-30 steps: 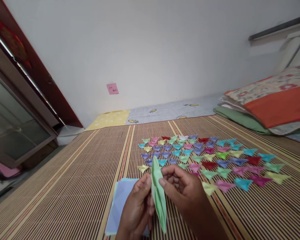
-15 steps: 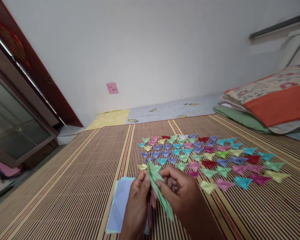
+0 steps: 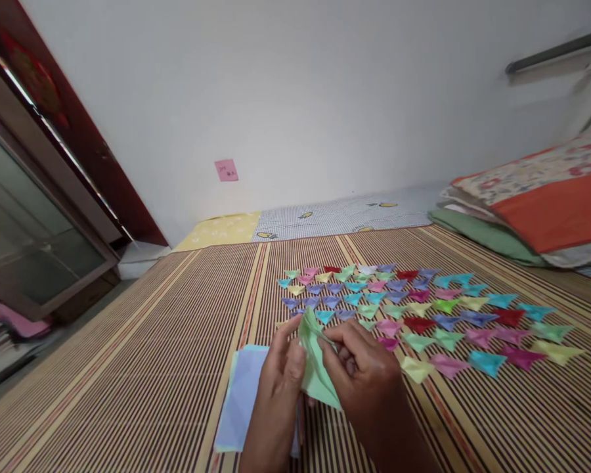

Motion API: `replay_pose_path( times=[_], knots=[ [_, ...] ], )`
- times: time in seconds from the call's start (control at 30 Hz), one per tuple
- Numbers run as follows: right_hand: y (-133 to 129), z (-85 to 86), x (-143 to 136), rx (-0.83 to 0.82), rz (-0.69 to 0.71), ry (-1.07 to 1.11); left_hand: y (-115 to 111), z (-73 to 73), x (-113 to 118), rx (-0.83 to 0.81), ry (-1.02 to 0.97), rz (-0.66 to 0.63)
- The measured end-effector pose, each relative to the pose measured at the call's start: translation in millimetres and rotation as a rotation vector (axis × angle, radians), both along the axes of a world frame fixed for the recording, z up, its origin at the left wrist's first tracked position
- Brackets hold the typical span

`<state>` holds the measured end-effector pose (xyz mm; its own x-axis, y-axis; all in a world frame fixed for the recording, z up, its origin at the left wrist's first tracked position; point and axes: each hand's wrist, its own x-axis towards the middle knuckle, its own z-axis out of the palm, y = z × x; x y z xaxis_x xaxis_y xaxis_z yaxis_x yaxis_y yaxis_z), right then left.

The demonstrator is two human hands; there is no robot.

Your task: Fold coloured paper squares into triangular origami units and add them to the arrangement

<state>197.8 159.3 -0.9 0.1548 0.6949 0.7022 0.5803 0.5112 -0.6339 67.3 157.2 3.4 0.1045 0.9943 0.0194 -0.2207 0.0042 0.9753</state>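
Observation:
A light green paper, creased and partly folded, is held up between both hands at the lower middle. My left hand grips its left side, with the thumb lying along the near face. The fingertips of my right hand pinch its right upper edge. Beneath and beside my left forearm lies a stack of square paper sheets, blue on top with green edges showing. Beyond and right of the hands, small folded paper pieces in several colours lie in rows on the striped mat.
Folded bedding is piled at the right beside the wall. A patterned cloth runs along the mat's far edge. A pink note is on the wall, and a glass-fronted cabinet stands at the left.
The green paper has turned from nearly edge-on to showing a broader face, opened out between the hands. The fingers have shifted on it, and the view has moved slightly left.

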Motion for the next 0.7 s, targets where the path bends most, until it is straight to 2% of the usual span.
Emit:
replay_pose_path(
  times=[0.1,0.23,0.37,0.53,0.7],
  knots=[
    [0,0.3,-1,0.029,0.006,-0.045,-1,-1.3,-1,-0.038,0.046,0.016],
    [1,-1.5,-1,0.010,0.016,-0.032,2,-5.1,-4,0.004,0.111,0.046],
    [3,-4.2,-1,-0.029,0.089,0.019,9,-9.8,-4,0.014,0.121,0.032],
    [3,-6.4,-5,-0.058,0.139,0.019,14,-12.5,0,0.074,0.131,0.161],
    [0,-4.6,-12,0.032,0.167,-0.058,14,-7.0,-4,0.137,0.191,0.241]
  ],
)
